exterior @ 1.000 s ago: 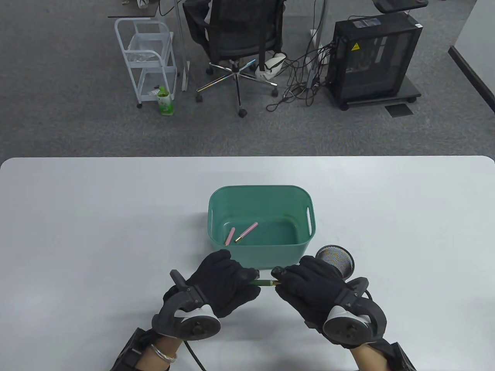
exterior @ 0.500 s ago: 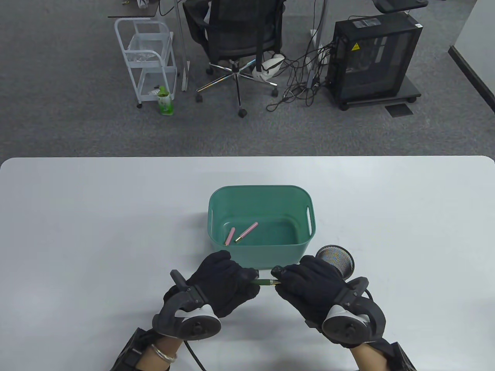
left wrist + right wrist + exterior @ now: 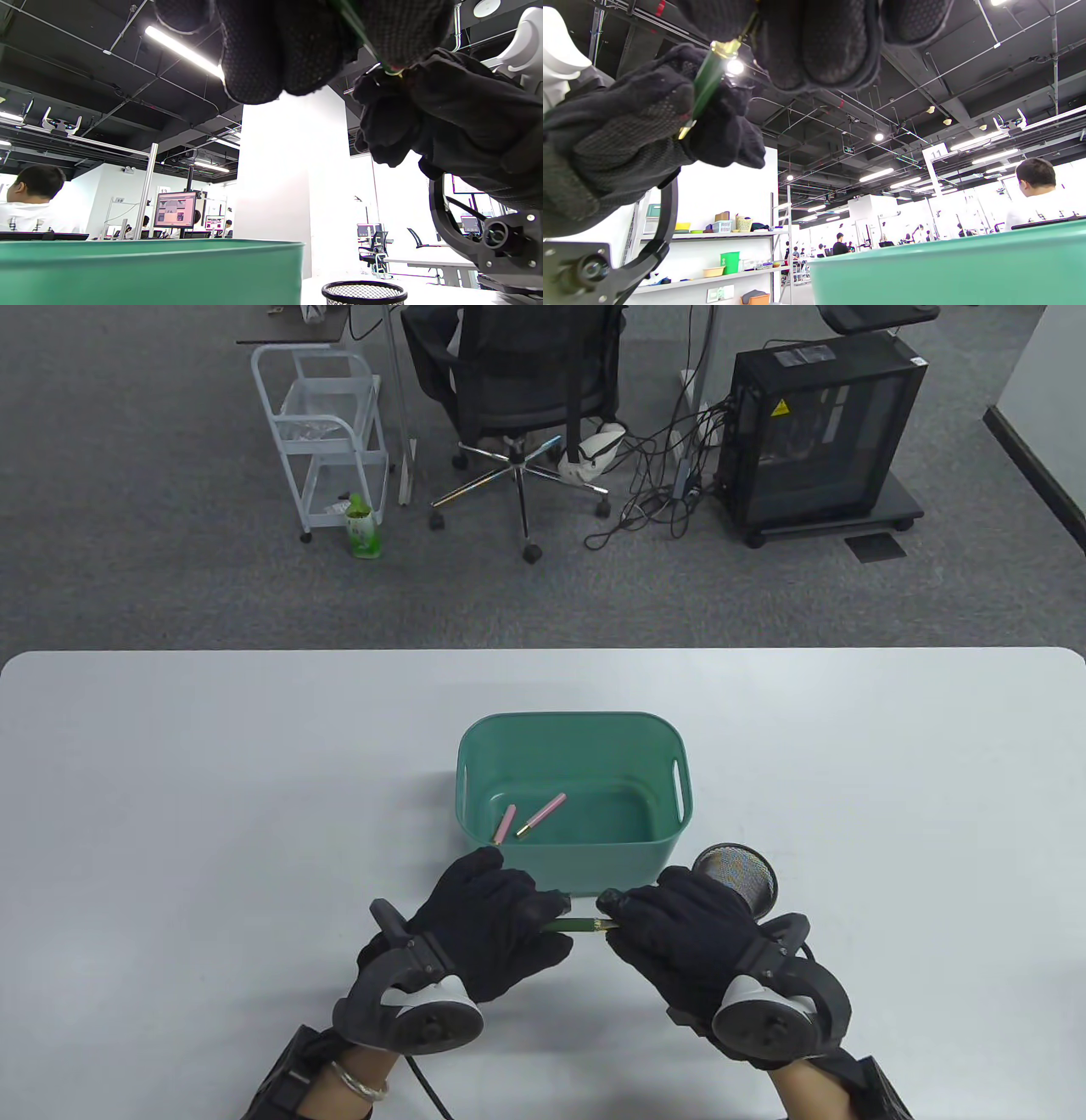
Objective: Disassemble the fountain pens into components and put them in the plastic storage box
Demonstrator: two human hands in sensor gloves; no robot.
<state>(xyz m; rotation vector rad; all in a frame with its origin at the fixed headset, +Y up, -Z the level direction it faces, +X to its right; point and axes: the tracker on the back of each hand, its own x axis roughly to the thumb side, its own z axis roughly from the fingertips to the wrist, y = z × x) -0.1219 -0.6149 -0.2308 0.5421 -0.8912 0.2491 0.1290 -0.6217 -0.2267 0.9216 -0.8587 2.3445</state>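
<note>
Here, your left hand (image 3: 492, 920) and right hand (image 3: 679, 933) pinch a slim green fountain pen (image 3: 581, 926), brass-ringed, before the teal plastic storage box (image 3: 573, 729).

One green storage box (image 3: 573, 746) on one white table (image 3: 170, 780); two pink pen parts inside: short piece (image 3: 505, 823), longer piece (image 3: 542, 814). One green pen (image 3: 579, 926). One mesh cup (image 3: 735, 879). Two gloved hands: left hand (image 3: 484, 920), right hand (image 3: 683, 933). Behind table: one office chair (image 3: 517, 381), one white cart (image 3: 327, 432), one computer tower (image 3: 819, 432), one green bottle (image 3: 361, 527)
</note>
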